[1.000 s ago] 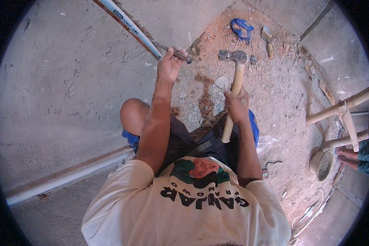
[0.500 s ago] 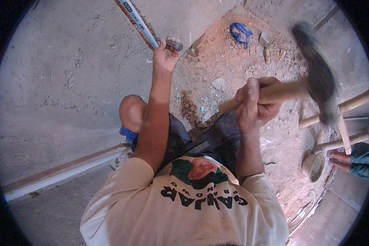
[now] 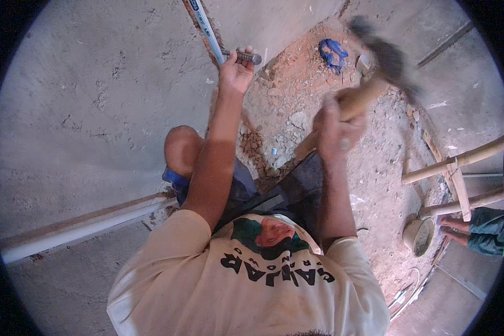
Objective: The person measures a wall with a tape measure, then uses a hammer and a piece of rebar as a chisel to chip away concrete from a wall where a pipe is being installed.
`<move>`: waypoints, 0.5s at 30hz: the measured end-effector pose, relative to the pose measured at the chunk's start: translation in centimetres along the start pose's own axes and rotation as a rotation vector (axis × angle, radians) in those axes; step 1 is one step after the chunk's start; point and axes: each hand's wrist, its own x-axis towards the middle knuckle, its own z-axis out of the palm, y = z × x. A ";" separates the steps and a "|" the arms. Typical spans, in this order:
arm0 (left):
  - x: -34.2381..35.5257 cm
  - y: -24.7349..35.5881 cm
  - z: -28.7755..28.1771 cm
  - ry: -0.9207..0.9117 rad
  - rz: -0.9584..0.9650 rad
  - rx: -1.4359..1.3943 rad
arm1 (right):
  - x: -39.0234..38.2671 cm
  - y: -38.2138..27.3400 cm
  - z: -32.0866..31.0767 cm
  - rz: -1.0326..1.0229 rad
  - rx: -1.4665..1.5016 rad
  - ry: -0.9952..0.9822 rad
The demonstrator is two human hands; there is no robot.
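My left hand (image 3: pixel 236 77) is closed around a short ribbed steel rod (image 3: pixel 252 58), whose blunt end faces right. The rod's other end meets a groove in the grey wall, beside the lower end of a light blue and white pipe (image 3: pixel 207 32); the exact contact is hidden. My right hand (image 3: pixel 337 132) grips a hammer by its thick wooden handle (image 3: pixel 365 96). The dark hammer head (image 3: pixel 387 58), smeared by motion, is raised to the right of the rod and apart from it.
Rubble (image 3: pixel 297 73) covers the floor ahead, with a blue crumpled cloth (image 3: pixel 333 54) and a trowel (image 3: pixel 363 63) on it. At right stand wooden poles (image 3: pixel 459 158), a bucket (image 3: pixel 418 235) and another person's legs in green shorts (image 3: pixel 486 231). A white pipe (image 3: pixel 84 228) runs along the left.
The hammer has moved up and left, closer to the rod, and my right hand has turned with it. My left hand still holds the rod; the whole view has shifted slightly.
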 end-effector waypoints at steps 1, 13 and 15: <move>0.8 0.8 -0.9 -0.028 -0.023 -0.010 | 0.6 -2.0 0.5 -0.040 0.209 0.029; -0.8 0.3 -2.8 0.029 -0.061 0.108 | -4.6 9.1 0.2 0.066 -0.336 -0.436; -0.8 0.4 -2.0 -0.057 -0.123 0.224 | -3.7 6.6 -0.3 0.115 -0.287 -0.362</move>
